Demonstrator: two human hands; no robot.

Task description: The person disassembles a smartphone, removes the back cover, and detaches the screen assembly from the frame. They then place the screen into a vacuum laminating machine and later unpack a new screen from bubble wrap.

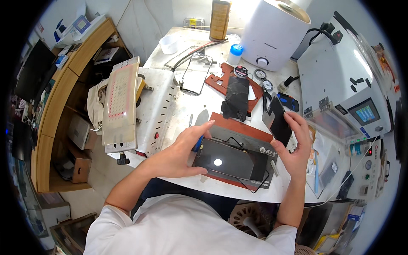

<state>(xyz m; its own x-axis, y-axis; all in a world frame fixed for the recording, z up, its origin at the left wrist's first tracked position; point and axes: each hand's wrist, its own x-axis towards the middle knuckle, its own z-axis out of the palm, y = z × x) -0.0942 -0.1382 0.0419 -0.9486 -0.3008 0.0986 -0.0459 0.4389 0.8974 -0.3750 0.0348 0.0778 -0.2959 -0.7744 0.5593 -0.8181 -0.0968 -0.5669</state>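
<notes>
A thin dark panel is held up off the desk, tilted, over its right-hand part. The person's right hand has it by the near edge, the grip pinching it between thumb and fingers.

Below and to the left, a glossy black slab, phone-shaped, lies flat on a dark mat, with a round white reflection on its face. The left hand is at the slab's left end, its grip spread, fingers reaching forward and thumb apart from them; whether the thumb touches the slab I can't tell. A blue handle shows just beside that palm. Thin black cables curl near the slab.

Farther back, a second dark panel, wrinkled, lies across a reddish-brown pad. Near it are small round discs, a blue-capped bottle and, to the left, a thin black rectangular frame.

At the back stand a brown can and a large white appliance with a knob. A machine with a perforated plate sits on the left; a pale cabinet with a small lit screen stands on the right.
</notes>
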